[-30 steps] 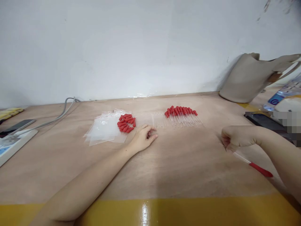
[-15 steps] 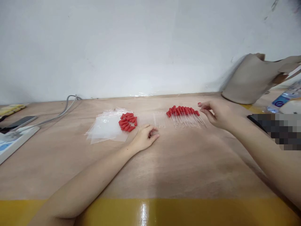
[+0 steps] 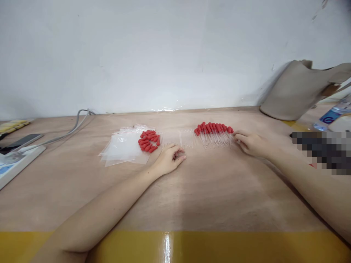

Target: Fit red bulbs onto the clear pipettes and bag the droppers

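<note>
My left hand (image 3: 170,159) rests on the table with fingers loosely curled and thumb apart, holding nothing. Just beyond it lie clear thin tubes (image 3: 179,138), and to their left is a cluster of loose red rubber bulbs (image 3: 148,141). My right hand (image 3: 249,144) is low at the right end of a slanting row of droppers (image 3: 216,133), clear tubes with red bulbs at their far ends. Its fingertips pinch the last dropper (image 3: 230,130) beside its bulb; the fingers partly hide the tube.
Clear zip bags (image 3: 123,146) lie fanned under and left of the loose bulbs. A power strip (image 3: 22,164), grey cable (image 3: 74,128) and phone (image 3: 29,140) are on the left. A beige bag (image 3: 290,91) and plastic bottle (image 3: 330,116) stand on the right, near a blurred dark object (image 3: 323,151).
My right hand has come down with a red-bulbed dropper to the row's right end, where the dropper now lies beside the others. My left hand has stayed in place.
</note>
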Demonstrator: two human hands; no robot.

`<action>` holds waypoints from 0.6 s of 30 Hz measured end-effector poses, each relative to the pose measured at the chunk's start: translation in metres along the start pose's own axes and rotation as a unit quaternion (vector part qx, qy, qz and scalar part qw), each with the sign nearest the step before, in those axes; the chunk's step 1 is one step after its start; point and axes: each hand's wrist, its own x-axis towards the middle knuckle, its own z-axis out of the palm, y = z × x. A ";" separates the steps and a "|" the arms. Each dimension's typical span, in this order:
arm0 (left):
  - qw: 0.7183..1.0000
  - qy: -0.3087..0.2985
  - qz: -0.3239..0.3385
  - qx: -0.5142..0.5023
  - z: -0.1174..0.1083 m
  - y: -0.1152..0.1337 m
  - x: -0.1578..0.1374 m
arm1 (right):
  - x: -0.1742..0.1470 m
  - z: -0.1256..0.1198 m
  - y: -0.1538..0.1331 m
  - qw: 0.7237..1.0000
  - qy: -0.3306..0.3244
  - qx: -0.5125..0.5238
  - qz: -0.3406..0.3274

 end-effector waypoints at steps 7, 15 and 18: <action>0.999 0.013 0.025 -0.024 0.006 -0.009 0.001 | -0.040 -0.034 0.080 0.973 -0.194 0.011 0.123; 1.000 0.006 0.016 -0.015 0.003 -0.005 0.001 | -0.092 -0.059 0.095 0.895 -0.376 0.185 0.156; 1.000 0.009 0.019 -0.016 0.003 -0.005 0.001 | -0.075 -0.069 0.063 0.889 -0.365 0.189 0.201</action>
